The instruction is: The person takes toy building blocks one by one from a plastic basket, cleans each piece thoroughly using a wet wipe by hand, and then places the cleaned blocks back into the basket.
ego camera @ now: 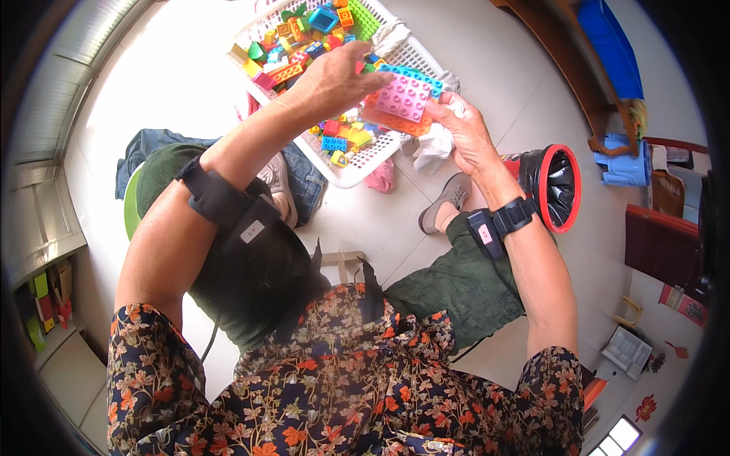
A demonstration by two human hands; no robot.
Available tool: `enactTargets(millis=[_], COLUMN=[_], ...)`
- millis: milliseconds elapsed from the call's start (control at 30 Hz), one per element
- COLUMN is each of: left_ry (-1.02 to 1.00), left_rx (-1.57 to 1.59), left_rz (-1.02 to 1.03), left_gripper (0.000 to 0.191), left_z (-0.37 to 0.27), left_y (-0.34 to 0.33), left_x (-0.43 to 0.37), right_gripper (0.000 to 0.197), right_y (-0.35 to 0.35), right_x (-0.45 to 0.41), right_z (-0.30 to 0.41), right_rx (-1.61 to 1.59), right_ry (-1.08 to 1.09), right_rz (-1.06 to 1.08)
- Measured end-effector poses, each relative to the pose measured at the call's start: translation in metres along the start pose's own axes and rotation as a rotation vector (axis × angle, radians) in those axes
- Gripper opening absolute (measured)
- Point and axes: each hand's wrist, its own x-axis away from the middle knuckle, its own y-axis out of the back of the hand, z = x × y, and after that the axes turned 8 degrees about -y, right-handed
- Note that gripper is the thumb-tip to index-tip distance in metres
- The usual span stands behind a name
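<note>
My right hand [469,132] grips the edge of a flat assembly of toy building bricks [402,98], pink on top with blue and orange studded parts around it. A crumpled white tissue or cloth [434,147] is also in that hand. My left hand [337,75] is over the basket with fingers apart, its thumb tip at the pink studs; whether it touches them is unclear. Below the hands, a white plastic basket [341,178] holds many loose coloured bricks [285,71] and a green studded baseplate [363,18]. Greyish cloth [391,35] lies on its rim.
Right of the basket lies a red-rimmed bin with a black liner [560,188]. Blue jeans [308,185] and a pink cloth [381,175] lie on the tiled floor by the basket. Wooden furniture [570,74] stands at the upper right, a blue plastic stool or bucket [626,161] beside it.
</note>
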Motion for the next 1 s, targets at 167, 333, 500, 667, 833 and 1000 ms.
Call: enactTargets(millis=[167, 333, 500, 667, 833, 1000], left_ry=[0.298, 0.282, 0.328, 0.354, 0.392, 0.423], left_rx=[1.105, 1.316, 1.320, 1.281, 1.404, 1.295], left_rz=[0.152, 0.046, -0.035, -0.055, -0.077, -0.126], left_gripper=[0.046, 0.030, 0.032, 0.030, 0.026, 0.023], left_z=[-0.034, -0.050, -0.050, -0.054, -0.059, -0.070], left_y=[0.014, 0.022, 0.020, 0.014, 0.000, 0.001], left_x=[0.012, 0.014, 0.012, 0.009, 0.006, 0.000], right_gripper=[0.036, 0.040, 0.032, 0.021, 0.035, 0.034], right_y=[-0.032, -0.036, -0.016, -0.018, -0.054, -0.056], right_x=[0.038, 0.036, 0.036, 0.040, 0.039, 0.023], right_z=[0.048, 0.036, 0.054, 0.081, 0.071, 0.039], right_rx=[0.057, -0.271, -0.346, -0.708, -0.213, 0.938], right_ry=[0.128, 0.175, 0.253, 0.349, 0.606, 0.915], right_rz=[0.073, -0.074, -0.227, -0.051, -0.035, -0.331])
